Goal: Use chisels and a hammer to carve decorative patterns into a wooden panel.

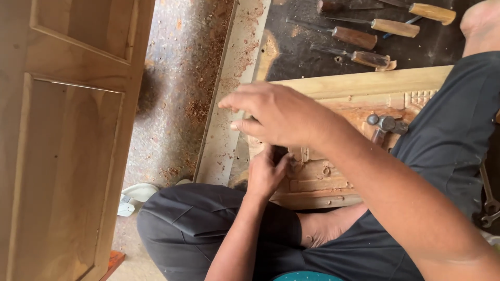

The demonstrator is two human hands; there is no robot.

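Observation:
A carved wooden panel [333, 179] lies across my lap, its plain frame edge [364, 83] on the far side. My left hand [265, 174] rests on the panel's near left corner, fingers curled around a small dark tool whose tip is hidden. My right hand [276, 114] hovers just above it, fingers bent and close together. Whether the right hand holds anything is hidden by its back. A metal-headed hammer [384, 125] lies on the panel to the right of my hands.
Several wooden-handled chisels [364, 39] lie on the dark mat beyond the panel. A large wooden door [62, 140] fills the left side. Wood shavings [200, 106] cover the floor beside a pale board [232, 99]. Wrenches [489, 205] lie at the right edge; a white sandal [136, 195] sits by my knee.

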